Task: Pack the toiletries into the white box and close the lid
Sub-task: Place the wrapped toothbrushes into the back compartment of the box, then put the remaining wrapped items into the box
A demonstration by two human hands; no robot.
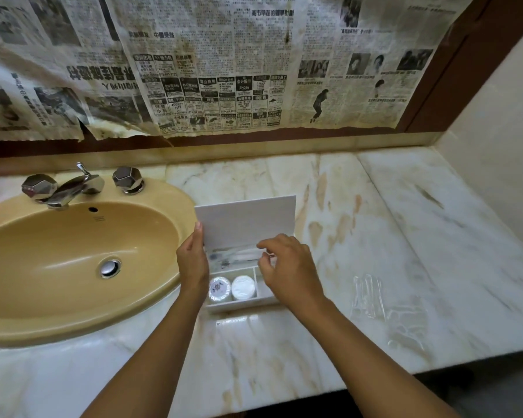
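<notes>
The white box (242,306) stands on the marble counter beside the sink, its lid (245,220) raised upright at the back. Two round white toiletries (231,288) lie in its front compartment, and clear-wrapped packets (233,254) fill the rear one. My left hand (192,260) rests against the lid's left edge, fingers up along it. Hovering over the box's right side, my right hand (286,267) has curled fingers that pinch the end of a clear packet. The box's right compartment is mostly hidden by that hand.
A tan sink (73,260) with a chrome tap (70,188) lies left of the box. Clear plastic wrappers (372,294) lie on the marble counter (375,221) to the right. Newspaper covers the wall behind. The counter's front edge is close to me.
</notes>
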